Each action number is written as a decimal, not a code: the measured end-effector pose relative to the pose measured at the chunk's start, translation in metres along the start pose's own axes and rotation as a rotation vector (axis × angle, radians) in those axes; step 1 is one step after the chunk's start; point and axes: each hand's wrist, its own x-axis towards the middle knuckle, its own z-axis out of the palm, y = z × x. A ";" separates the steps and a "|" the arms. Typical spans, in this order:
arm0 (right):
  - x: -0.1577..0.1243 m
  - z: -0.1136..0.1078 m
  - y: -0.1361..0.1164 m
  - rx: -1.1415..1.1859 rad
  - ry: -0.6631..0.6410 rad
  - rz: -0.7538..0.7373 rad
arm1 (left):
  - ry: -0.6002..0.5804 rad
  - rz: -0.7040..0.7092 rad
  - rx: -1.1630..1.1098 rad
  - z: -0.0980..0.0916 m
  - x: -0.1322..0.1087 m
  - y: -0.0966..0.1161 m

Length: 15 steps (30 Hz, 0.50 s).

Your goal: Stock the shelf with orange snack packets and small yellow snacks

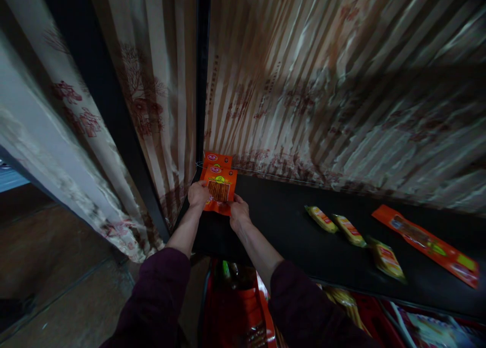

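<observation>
My left hand and my right hand both grip the lower edge of an orange snack packet, fingers closed on it. The packet stands at the far left corner of a black shelf. A second orange packet stands right behind it against the striped curtain. Dark purple sleeves cover both my forearms.
Three small yellow snack packs and a long orange packet lie on the shelf to the right. A red basket with more packets sits below the shelf. Striped floral curtains hang behind, with a black post at the corner.
</observation>
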 end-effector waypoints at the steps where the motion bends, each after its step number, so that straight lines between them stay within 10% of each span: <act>1: 0.002 0.000 0.001 0.011 0.003 -0.015 | 0.009 -0.003 0.077 0.000 0.000 0.004; 15: 0.001 0.014 -0.008 -0.204 0.088 -0.001 | -0.045 -0.003 0.601 0.004 -0.002 0.021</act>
